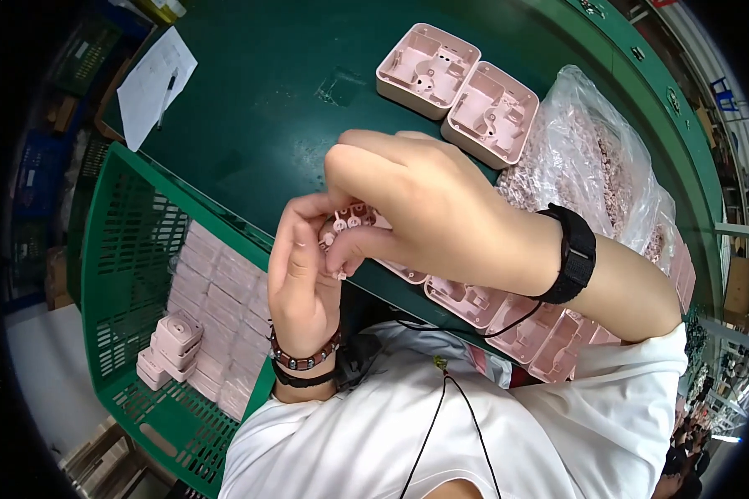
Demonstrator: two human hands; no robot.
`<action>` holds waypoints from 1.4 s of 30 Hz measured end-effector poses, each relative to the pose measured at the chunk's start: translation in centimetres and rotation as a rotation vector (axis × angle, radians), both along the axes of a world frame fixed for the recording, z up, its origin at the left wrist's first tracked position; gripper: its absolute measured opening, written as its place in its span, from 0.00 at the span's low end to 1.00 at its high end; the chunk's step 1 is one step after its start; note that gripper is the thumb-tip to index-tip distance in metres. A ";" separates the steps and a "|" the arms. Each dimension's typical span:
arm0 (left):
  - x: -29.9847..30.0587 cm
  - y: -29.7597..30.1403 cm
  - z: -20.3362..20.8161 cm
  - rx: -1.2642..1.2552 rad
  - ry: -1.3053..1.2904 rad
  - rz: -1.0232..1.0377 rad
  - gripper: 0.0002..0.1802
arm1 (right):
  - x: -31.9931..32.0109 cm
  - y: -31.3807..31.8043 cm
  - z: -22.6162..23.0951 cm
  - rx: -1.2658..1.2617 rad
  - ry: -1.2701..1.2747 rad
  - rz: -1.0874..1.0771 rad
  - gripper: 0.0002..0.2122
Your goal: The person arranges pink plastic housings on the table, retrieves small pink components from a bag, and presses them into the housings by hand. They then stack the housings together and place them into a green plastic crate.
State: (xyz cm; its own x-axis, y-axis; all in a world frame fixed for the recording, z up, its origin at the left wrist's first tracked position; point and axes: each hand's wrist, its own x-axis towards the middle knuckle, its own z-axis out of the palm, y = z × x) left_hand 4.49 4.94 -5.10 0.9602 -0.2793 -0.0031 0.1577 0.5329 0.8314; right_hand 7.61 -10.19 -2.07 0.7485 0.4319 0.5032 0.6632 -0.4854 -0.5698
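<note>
Left hand point(295, 270) was at centre frame, raised, fingers curled around small pink parts point(347, 223). Parts sat between the two hands, mostly hidden; a couple showed round eyelets. Right hand point(429, 187) arched over from the right, fingers bent inward, thumb right beside the parts. Couldn't tell whether its fingertips were pinching one; fingers covered the spot.

Black wristband point(576, 254) on right wrist, beaded bracelet point(306, 359) on left.

Green table point(250, 104) ran across upper and middle frame. Upper centre: open pink box point(429, 71) touching a second open box point(493, 112), insides facing up. Clear plastic bag point(578, 137) at right, small pink pieces inside. Row of pink boxes point(512, 326) partly behind the right forearm, lower right of centre.

Lower left: green crate point(112, 183) holding stacked pink blocks point(225, 283), plus a few loose pink pieces point(175, 337) near them. Upper left: white paper point(146, 79), pen point(168, 94) lying on it.
</note>
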 end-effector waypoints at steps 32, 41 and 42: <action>0.7 0.3 -1.6 -0.163 -0.301 0.567 0.08 | 14.4 -15.0 -4.5 -0.895 0.026 -0.528 0.04; 0.6 0.2 -1.7 -0.157 -0.368 0.578 0.06 | 15.6 -14.5 -7.1 -0.973 -0.032 -0.526 0.03; 0.7 0.1 -1.7 -0.158 -0.365 0.575 0.06 | 15.6 -14.7 -6.9 -0.975 -0.030 -0.527 0.03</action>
State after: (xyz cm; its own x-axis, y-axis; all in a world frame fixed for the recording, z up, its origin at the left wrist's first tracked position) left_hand 5.23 5.03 -6.79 0.8874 0.3034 0.3470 -0.4608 0.5669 0.6828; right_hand 23.21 -24.86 -8.99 0.9483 0.2837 0.1422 0.2486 -0.9426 0.2231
